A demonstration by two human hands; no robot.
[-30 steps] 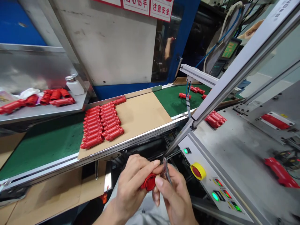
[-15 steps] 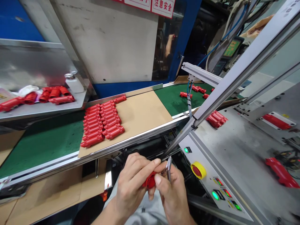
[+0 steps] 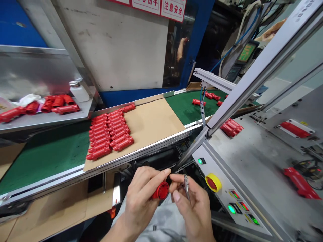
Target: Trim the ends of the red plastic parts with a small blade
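My left hand (image 3: 142, 193) is wrapped round a red plastic tubular part (image 3: 161, 191), its round open end turned towards me. Just to the right, my right hand (image 3: 190, 205) holds small metal nippers (image 3: 186, 185) in its curled fingers, jaws pointing up. The right thumb and fingertips are close to the part's open end but apart from it. Both hands are over my lap, in front of the conveyor. Rows of similar red parts (image 3: 111, 129) lie on a cardboard sheet (image 3: 153, 117) on the belt.
The green conveyor belt (image 3: 58, 151) crosses ahead. A metal shelf (image 3: 50, 119) at left bears red pieces and a white pump bottle (image 3: 80, 90). At right, a slanted aluminium post (image 3: 239, 80) rises beside a control panel with a yellow-and-red stop button (image 3: 213, 182). More red parts lie on the machine table (image 3: 262, 148).
My right hand has drawn away to the right with the nippers, leaving a gap to the red part. The part's open end now shows more fully in my left hand.
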